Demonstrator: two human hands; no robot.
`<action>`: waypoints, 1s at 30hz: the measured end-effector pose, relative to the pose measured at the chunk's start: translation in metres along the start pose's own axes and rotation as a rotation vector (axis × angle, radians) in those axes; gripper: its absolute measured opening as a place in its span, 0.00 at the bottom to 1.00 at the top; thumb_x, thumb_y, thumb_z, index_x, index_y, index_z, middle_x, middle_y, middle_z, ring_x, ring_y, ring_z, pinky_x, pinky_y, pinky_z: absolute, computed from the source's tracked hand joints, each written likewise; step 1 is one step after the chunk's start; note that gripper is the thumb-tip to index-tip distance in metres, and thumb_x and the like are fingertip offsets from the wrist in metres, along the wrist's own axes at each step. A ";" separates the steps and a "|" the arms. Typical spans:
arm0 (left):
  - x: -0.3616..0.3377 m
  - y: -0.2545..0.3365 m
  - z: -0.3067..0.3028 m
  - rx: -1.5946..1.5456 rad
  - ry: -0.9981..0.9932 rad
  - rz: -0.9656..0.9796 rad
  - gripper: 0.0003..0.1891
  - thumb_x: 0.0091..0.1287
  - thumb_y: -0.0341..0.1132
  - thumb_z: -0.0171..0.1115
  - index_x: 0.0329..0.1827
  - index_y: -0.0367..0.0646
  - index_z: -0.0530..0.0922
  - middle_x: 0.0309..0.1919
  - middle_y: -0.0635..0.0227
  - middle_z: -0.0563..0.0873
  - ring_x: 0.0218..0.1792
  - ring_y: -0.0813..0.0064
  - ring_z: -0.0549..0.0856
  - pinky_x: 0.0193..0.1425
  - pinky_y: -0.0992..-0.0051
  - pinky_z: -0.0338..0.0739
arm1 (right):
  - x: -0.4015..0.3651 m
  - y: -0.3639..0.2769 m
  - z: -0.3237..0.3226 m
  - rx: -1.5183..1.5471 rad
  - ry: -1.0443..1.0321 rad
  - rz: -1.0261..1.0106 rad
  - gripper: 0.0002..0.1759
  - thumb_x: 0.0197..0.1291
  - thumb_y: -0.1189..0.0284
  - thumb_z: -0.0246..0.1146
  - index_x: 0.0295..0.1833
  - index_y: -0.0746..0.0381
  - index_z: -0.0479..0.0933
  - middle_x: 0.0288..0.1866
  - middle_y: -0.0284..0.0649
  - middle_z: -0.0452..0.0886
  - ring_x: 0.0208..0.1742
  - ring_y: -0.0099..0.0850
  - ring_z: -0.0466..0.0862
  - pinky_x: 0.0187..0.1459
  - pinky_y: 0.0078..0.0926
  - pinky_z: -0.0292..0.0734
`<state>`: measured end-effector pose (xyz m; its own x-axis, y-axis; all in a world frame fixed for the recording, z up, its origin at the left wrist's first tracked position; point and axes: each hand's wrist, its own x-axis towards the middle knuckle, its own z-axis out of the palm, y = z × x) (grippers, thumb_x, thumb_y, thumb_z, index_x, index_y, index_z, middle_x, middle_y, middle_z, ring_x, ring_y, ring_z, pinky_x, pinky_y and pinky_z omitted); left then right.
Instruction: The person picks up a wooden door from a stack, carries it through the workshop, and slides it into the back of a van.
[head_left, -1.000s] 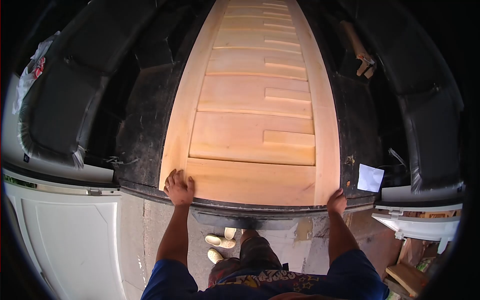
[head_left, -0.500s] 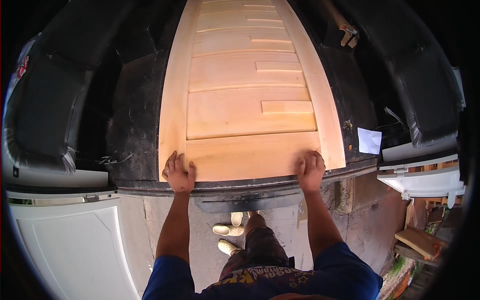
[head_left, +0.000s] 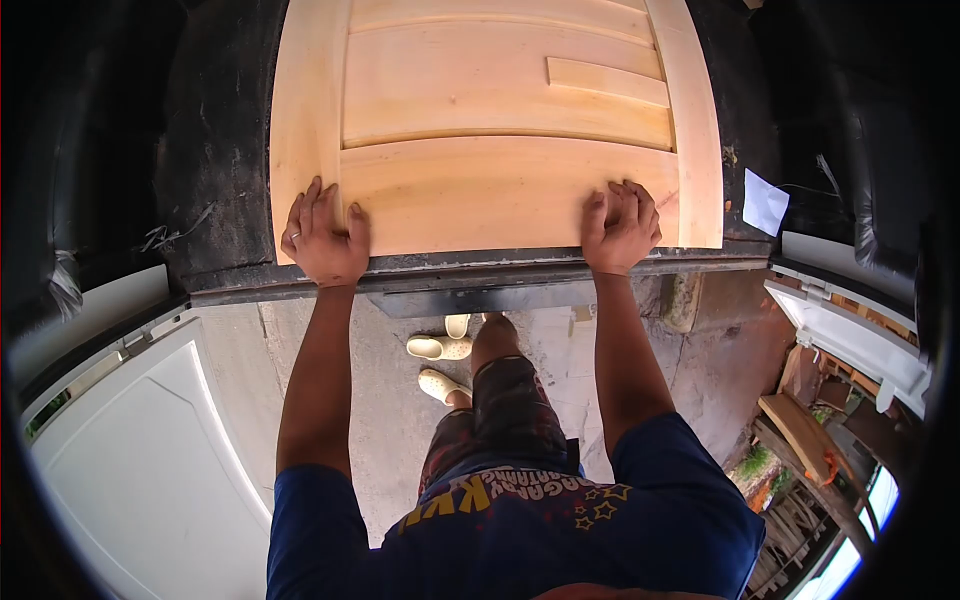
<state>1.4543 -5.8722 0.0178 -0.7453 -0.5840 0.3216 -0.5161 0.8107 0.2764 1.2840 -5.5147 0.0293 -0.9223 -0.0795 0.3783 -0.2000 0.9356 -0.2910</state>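
A pale wooden panelled door [head_left: 480,200] lies flat on the dark vehicle floor, its near end by the rear edge. My left hand [head_left: 328,240] rests on the near left corner, fingers apart and lying on the wood. Over the near edge toward the right lies my right hand [head_left: 618,232], also with fingers spread on the surface. Both palms sit at the door's end. A thin wooden strip [head_left: 600,82] lies on the door panel, beyond my right hand.
The vehicle's rear edge [head_left: 480,272] runs below the door. A white open door panel [head_left: 150,450] hangs at the left, another [head_left: 850,330] at the right. White paper [head_left: 765,203] lies right of the wood. Pale clogs [head_left: 440,347] and stacked lumber [head_left: 800,430] are below.
My view has tilted down and come closer, so the wooden door appears larger and higher. Both hands remain on its near end.
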 end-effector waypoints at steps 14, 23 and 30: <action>0.037 0.005 0.018 -0.010 -0.007 -0.015 0.22 0.65 0.48 0.64 0.61 0.54 0.85 0.72 0.74 0.81 0.74 0.59 0.74 0.76 0.51 0.56 | 0.039 -0.010 0.015 0.062 0.038 -0.031 0.19 0.62 0.53 0.64 0.52 0.51 0.86 0.61 0.34 0.82 0.64 0.39 0.79 0.64 0.45 0.63; 0.040 0.006 0.022 -0.009 -0.012 -0.005 0.22 0.66 0.47 0.64 0.60 0.51 0.87 0.71 0.73 0.82 0.74 0.59 0.74 0.77 0.52 0.57 | 0.041 -0.009 0.018 0.070 0.068 -0.043 0.19 0.61 0.53 0.65 0.53 0.51 0.85 0.61 0.33 0.82 0.62 0.38 0.79 0.64 0.46 0.64; 0.044 0.009 0.021 -0.005 -0.010 -0.003 0.22 0.66 0.48 0.64 0.61 0.52 0.86 0.72 0.72 0.82 0.74 0.59 0.74 0.77 0.52 0.57 | 0.043 -0.005 0.022 0.080 0.081 -0.052 0.19 0.59 0.55 0.64 0.52 0.52 0.86 0.60 0.33 0.82 0.62 0.39 0.79 0.64 0.46 0.64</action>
<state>1.4077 -5.8897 0.0151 -0.7482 -0.5856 0.3117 -0.5158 0.8090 0.2817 1.2381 -5.5306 0.0283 -0.8807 -0.0964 0.4638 -0.2759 0.9003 -0.3368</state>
